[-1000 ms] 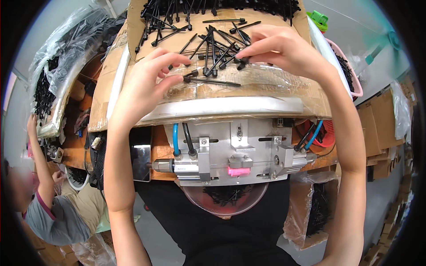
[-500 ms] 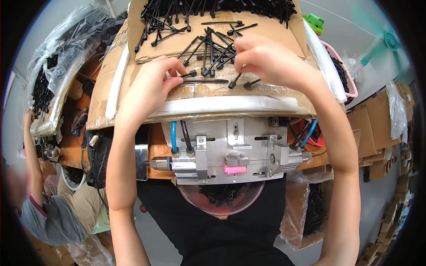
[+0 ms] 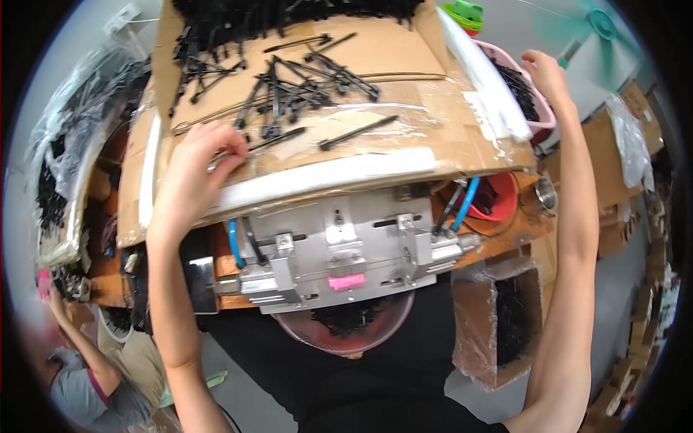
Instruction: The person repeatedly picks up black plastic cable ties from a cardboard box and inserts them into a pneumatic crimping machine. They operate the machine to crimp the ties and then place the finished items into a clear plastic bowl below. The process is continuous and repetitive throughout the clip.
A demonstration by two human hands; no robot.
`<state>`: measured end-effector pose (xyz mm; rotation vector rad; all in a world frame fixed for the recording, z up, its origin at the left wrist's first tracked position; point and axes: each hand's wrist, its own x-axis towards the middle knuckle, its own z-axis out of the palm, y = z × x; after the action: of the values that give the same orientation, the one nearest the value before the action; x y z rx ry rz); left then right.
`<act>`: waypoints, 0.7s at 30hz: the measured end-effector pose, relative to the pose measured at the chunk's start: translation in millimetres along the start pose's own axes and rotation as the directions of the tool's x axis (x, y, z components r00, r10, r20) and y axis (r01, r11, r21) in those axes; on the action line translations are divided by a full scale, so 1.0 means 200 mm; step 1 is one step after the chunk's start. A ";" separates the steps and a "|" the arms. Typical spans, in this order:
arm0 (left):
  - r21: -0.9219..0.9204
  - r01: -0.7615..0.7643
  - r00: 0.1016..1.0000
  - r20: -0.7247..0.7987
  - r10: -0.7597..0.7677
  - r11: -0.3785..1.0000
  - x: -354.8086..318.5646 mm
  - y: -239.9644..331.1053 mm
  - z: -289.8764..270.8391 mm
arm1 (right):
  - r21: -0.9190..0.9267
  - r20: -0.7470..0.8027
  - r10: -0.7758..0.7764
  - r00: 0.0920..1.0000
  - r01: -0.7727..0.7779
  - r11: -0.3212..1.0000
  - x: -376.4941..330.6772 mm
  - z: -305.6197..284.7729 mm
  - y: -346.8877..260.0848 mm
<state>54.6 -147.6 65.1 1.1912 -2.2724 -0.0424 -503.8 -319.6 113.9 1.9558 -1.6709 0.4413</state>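
Note:
My left hand [image 3: 204, 162] rests at the front left of the cardboard tray [image 3: 404, 54]. Its thumb and fingers close on the near end of a black plastic rod [image 3: 283, 139]. To its right lies another black rod [image 3: 359, 133] with a small knobbed end. A loose heap of such rods [image 3: 289, 90] is just beyond these two. Out at the far right, my right hand [image 3: 548, 76] hangs over the edge of a pink basket [image 3: 546, 115] of black parts. Its fingers are apart, and nothing shows in them.
Below the tray is a metal fixture [image 3: 343, 245] with blue and black hoses and a pink block [image 3: 347, 281]. Under it sits a clear reddish bowl [image 3: 299, 339] of black parts. A lined carton [image 3: 476, 325] stands right. Another person [image 3: 90, 382] works at far left.
My right hand has moved from the rods on the tray out to the pink basket at the right. My left hand stays at the tray's front. The whole view has shifted and tilted.

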 end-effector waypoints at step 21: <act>-0.039 0.265 0.964 0.027 -0.264 0.963 -0.71 0.88 0.46 | 0.994 0.020 -0.216 0.976 0.003 0.106 -0.57 -0.57 -1.31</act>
<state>-59.7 46.4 -28.1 1.4708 -2.1041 -0.2047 -258.1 -134.8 95.6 3.0844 -1.2682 1.8230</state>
